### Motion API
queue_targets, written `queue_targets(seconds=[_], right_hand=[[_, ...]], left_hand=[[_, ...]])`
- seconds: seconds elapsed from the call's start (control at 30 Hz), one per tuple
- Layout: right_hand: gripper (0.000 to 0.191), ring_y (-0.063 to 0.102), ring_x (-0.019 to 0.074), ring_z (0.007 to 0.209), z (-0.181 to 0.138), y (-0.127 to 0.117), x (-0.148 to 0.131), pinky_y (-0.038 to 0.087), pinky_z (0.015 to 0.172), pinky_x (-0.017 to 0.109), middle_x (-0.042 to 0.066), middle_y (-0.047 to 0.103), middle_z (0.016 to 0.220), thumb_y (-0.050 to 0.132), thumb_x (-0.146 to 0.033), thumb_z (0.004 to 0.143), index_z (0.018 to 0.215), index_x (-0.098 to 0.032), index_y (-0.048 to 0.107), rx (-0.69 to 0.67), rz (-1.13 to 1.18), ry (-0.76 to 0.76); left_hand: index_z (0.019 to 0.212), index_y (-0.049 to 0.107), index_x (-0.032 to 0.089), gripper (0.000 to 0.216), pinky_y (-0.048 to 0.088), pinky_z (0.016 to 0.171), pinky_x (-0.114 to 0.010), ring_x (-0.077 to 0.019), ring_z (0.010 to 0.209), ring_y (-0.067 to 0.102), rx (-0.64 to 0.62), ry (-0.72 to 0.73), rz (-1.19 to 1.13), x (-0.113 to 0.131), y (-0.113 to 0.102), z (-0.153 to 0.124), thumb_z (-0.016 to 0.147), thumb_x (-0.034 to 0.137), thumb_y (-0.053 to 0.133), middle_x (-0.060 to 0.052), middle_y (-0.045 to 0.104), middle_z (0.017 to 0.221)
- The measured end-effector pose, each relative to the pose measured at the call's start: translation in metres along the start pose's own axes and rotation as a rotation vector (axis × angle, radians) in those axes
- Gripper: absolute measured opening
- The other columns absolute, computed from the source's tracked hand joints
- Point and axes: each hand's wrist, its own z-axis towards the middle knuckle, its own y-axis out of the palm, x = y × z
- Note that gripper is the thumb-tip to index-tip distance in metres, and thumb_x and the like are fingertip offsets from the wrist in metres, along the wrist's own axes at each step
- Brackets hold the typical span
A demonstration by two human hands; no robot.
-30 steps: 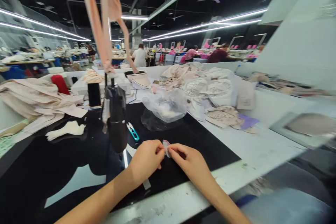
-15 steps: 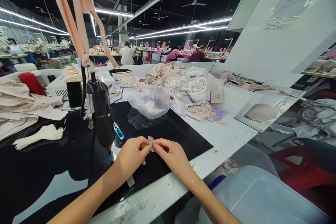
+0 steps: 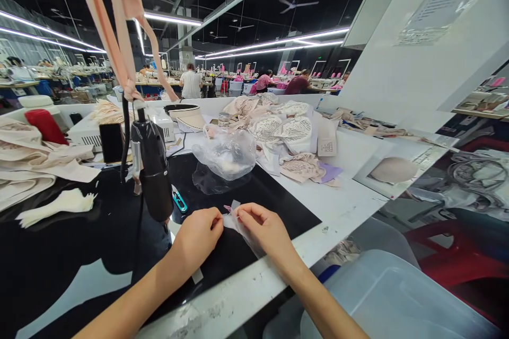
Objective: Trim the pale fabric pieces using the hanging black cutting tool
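Note:
Over the black work surface, my right hand (image 3: 265, 226) pinches a thin, translucent plastic piece (image 3: 235, 222) with a small pink part at its top. The piece spreads from the fingertips down below the right palm. My left hand (image 3: 201, 232) is closed in a pinch at the left edge of the same piece; its fingertips are partly hidden. Just beyond the left hand lie turquoise thread snips (image 3: 180, 199). A black hand-held machine (image 3: 153, 172) hangs upright to the left of them, its tip near my left wrist.
A crumpled clear bag (image 3: 226, 153) lies beyond my hands. Lace bra pieces (image 3: 292, 130) are heaped at the back, and beige fabric (image 3: 35, 148) is piled at left. A cream strip bundle (image 3: 58, 206) rests on the black surface. A pale plastic bin (image 3: 393, 296) stands below the table edge.
My hands have moved slightly apart, the right one to the right. More of the translucent plastic piece now shows, stretched out between and beneath the fingers.

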Motion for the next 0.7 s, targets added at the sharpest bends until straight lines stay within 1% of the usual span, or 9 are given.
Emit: queue_targets(seconds=[0.1, 0.2, 0.27, 0.33, 0.4, 0.47, 0.57, 0.63, 0.7], right_hand=[[0.020, 0.060, 0.0133, 0.066, 0.001, -0.010, -0.002, 0.048, 0.061, 0.022, 0.000, 0.070, 0.072, 0.073, -0.039, 0.074, 0.076, -0.019, 0.074, 0.074, 0.175, 0.092], [0.023, 0.066, 0.0124, 0.069, 0.001, -0.021, -0.004, 0.054, 0.065, 0.020, 0.003, 0.075, 0.080, 0.080, -0.039, 0.069, 0.079, -0.018, 0.074, 0.158, 0.370, 0.173], [0.023, 0.070, 0.0135, 0.076, 0.001, -0.028, -0.006, 0.058, 0.069, 0.021, 0.006, 0.078, 0.088, 0.083, -0.033, 0.066, 0.079, -0.017, 0.074, 0.224, 0.491, 0.212], [0.019, 0.072, 0.0149, 0.080, 0.003, -0.035, -0.007, 0.061, 0.071, 0.022, 0.008, 0.079, 0.091, 0.083, -0.027, 0.066, 0.078, -0.017, 0.072, 0.297, 0.603, 0.236], [0.012, 0.073, 0.0151, 0.080, 0.005, -0.041, -0.009, 0.062, 0.072, 0.023, 0.008, 0.079, 0.088, 0.079, -0.021, 0.070, 0.076, -0.017, 0.069, 0.375, 0.708, 0.244], [0.007, 0.073, 0.0132, 0.075, 0.007, -0.047, -0.011, 0.063, 0.069, 0.022, 0.006, 0.077, 0.082, 0.073, -0.016, 0.073, 0.074, -0.017, 0.066, 0.454, 0.803, 0.237], [0.010, 0.066, 0.0072, 0.060, 0.009, -0.052, -0.015, 0.061, 0.062, 0.017, -0.002, 0.070, 0.068, 0.064, -0.009, 0.078, 0.073, -0.018, 0.060, 0.538, 0.925, 0.183], [0.016, 0.056, 0.0041, 0.050, 0.010, -0.053, -0.020, 0.057, 0.055, 0.014, -0.007, 0.059, 0.058, 0.059, -0.007, 0.080, 0.069, -0.018, 0.055, 0.551, 0.990, 0.129], [0.023, 0.048, 0.0029, 0.043, 0.011, -0.052, -0.025, 0.052, 0.047, 0.013, -0.010, 0.048, 0.053, 0.055, -0.006, 0.082, 0.064, -0.019, 0.048, 0.541, 1.039, 0.080]], left_hand=[[0.074, 0.061, 0.019, 0.022, 0.033, 0.054, -0.024, -0.0104, 0.046, 0.056, 0.011, -0.012, 0.036, 0.003, -0.001, -0.001, 0.091, 0.012, 0.049, 0.004, 0.062, 0.063], [0.073, 0.059, 0.019, 0.022, 0.031, 0.053, -0.024, -0.0109, 0.047, 0.057, 0.015, -0.025, 0.057, 0.005, -0.001, -0.001, 0.091, 0.010, 0.050, 0.005, 0.061, 0.061], [0.074, 0.059, 0.019, 0.021, 0.031, 0.052, -0.024, -0.0112, 0.047, 0.058, 0.017, -0.033, 0.062, 0.005, -0.001, -0.001, 0.091, 0.011, 0.050, 0.005, 0.060, 0.061], [0.074, 0.058, 0.019, 0.020, 0.031, 0.052, -0.024, -0.0112, 0.048, 0.059, 0.018, -0.039, 0.063, 0.005, -0.001, -0.002, 0.091, 0.013, 0.050, 0.005, 0.060, 0.062], [0.074, 0.057, 0.020, 0.020, 0.032, 0.051, -0.024, -0.0112, 0.048, 0.059, 0.018, -0.045, 0.063, 0.005, -0.001, -0.002, 0.091, 0.014, 0.049, 0.005, 0.060, 0.062], [0.073, 0.057, 0.020, 0.020, 0.033, 0.051, -0.023, -0.0111, 0.048, 0.060, 0.017, -0.047, 0.064, 0.005, -0.001, -0.002, 0.091, 0.014, 0.049, 0.006, 0.059, 0.061], [0.074, 0.057, 0.019, 0.021, 0.035, 0.051, -0.023, -0.0103, 0.047, 0.060, 0.015, -0.048, 0.067, 0.004, 0.000, -0.002, 0.093, 0.015, 0.048, 0.006, 0.059, 0.062], [0.077, 0.059, 0.018, 0.022, 0.038, 0.052, -0.023, -0.0097, 0.047, 0.060, 0.011, -0.045, 0.072, 0.003, 0.000, -0.001, 0.096, 0.016, 0.048, 0.006, 0.059, 0.063], [0.083, 0.061, 0.017, 0.021, 0.044, 0.054, -0.024, -0.0096, 0.049, 0.059, 0.000, -0.040, 0.081, 0.003, 0.001, -0.001, 0.100, 0.021, 0.049, 0.005, 0.060, 0.065]])
